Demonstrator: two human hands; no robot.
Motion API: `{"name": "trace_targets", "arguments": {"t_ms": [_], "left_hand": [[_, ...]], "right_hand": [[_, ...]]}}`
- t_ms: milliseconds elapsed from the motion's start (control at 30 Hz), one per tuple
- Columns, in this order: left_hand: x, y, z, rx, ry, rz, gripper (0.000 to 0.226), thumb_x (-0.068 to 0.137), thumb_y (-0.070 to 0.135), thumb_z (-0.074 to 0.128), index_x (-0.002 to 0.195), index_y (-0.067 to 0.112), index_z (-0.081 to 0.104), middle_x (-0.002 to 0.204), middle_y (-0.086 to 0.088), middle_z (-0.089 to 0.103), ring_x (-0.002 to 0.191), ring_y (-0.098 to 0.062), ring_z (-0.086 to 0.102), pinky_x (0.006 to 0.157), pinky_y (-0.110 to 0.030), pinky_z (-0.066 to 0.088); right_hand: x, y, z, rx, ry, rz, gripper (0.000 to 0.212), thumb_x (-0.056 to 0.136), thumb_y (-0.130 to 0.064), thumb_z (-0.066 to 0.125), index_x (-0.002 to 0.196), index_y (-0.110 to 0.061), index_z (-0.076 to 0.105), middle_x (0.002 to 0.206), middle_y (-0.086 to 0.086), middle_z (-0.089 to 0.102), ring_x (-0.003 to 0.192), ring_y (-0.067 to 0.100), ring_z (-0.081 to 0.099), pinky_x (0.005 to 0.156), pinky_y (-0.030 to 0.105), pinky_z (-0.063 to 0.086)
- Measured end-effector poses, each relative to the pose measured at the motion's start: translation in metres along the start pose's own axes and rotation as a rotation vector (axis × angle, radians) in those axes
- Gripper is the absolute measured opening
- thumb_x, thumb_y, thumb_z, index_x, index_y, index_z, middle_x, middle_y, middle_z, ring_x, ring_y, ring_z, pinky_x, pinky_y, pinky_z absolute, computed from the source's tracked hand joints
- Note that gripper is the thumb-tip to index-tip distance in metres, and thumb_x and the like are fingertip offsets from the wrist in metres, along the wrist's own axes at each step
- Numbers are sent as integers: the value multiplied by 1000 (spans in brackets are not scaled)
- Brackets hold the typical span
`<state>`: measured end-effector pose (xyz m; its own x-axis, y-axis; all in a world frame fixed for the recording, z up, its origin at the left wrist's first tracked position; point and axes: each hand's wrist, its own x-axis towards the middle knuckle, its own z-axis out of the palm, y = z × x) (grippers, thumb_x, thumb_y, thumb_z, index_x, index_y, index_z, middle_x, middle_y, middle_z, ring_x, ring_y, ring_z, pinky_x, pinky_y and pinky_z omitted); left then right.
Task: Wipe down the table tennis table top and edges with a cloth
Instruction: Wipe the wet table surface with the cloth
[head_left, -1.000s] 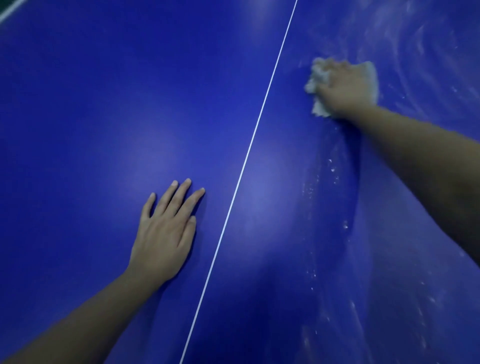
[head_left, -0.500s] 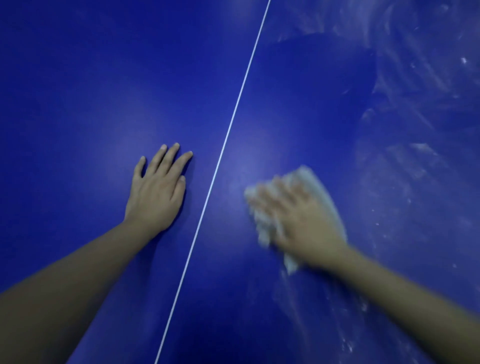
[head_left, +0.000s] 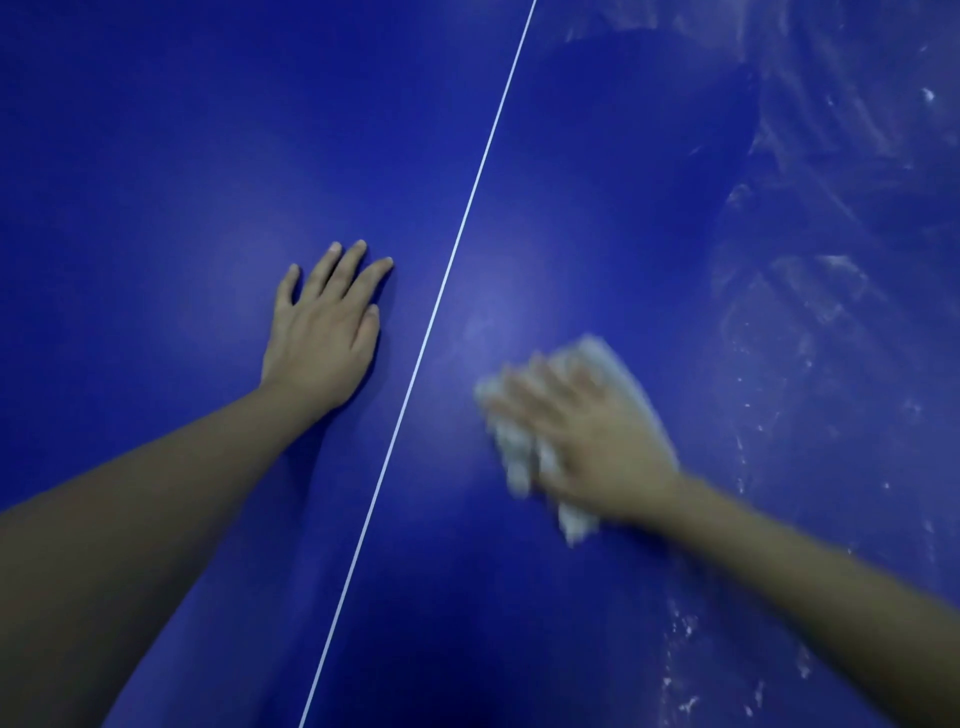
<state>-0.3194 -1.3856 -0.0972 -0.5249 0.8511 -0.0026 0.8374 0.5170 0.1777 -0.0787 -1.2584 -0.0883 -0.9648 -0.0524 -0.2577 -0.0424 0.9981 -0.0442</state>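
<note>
The blue table tennis table top (head_left: 171, 156) fills the view, split by a thin white centre line (head_left: 457, 249). My left hand (head_left: 324, 330) lies flat on the table just left of the line, fingers straight and slightly spread. Right of the line, my right hand (head_left: 587, 441) presses a crumpled white cloth (head_left: 517, 462) onto the surface with its fingers spread over it. That hand and the cloth are blurred by motion. The cloth sticks out beyond the fingers and at the wrist side.
White dusty smears and streaks (head_left: 810, 312) cover the right part of the table, with specks (head_left: 680, 634) lower down beside my right forearm. The stretch left of the centre line looks evenly blue. No table edge shows.
My right hand has swept the cloth from far up the table back toward me, to a spot near the centre line. My left hand stays flat on the table.
</note>
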Motion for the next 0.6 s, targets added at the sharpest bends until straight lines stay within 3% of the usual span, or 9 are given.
{"name": "trace_targets", "arguments": {"t_ms": [67,133,200,300,467,600], "left_hand": [[0,0,0,-6,7,5,48,98,21,29,146,23,29,155,-1,23,144,-17,13,114,-44,6],[1,-2,0,-10,11,6,48,98,21,28,146,23,28,155,-1,22,144,-17,12,114,-44,6],[2,-3,2,-17,15,10,48,98,22,27,146,24,28,155,0,22,144,-16,12,114,-44,5],[2,-4,2,-38,18,19,47,98,22,27,145,24,29,155,0,22,144,-16,11,114,-44,5],[2,-2,-1,-61,17,29,46,98,22,28,145,22,30,155,-3,22,144,-18,12,114,-46,6],[-9,5,-11,-92,11,50,47,98,17,29,146,15,29,154,-9,23,144,-22,15,115,-46,8]], "right_hand": [[26,66,-21,-22,169,418,66,86,-47,22,148,-24,30,148,3,39,133,27,37,108,42,14],[61,107,-30,116,245,625,65,89,-46,15,150,-25,23,155,2,26,143,25,21,112,37,8],[75,107,-19,175,254,693,56,96,-38,28,150,-26,20,157,1,22,145,26,15,115,40,8],[74,59,-20,172,279,604,57,95,-34,34,150,-23,22,156,2,25,144,27,19,114,41,11],[-6,-109,1,210,236,360,62,85,-41,34,144,-22,38,147,3,42,135,32,37,112,45,21],[-56,-220,23,180,146,266,62,88,-44,42,147,-27,31,152,-2,33,141,26,27,117,45,14]]}}
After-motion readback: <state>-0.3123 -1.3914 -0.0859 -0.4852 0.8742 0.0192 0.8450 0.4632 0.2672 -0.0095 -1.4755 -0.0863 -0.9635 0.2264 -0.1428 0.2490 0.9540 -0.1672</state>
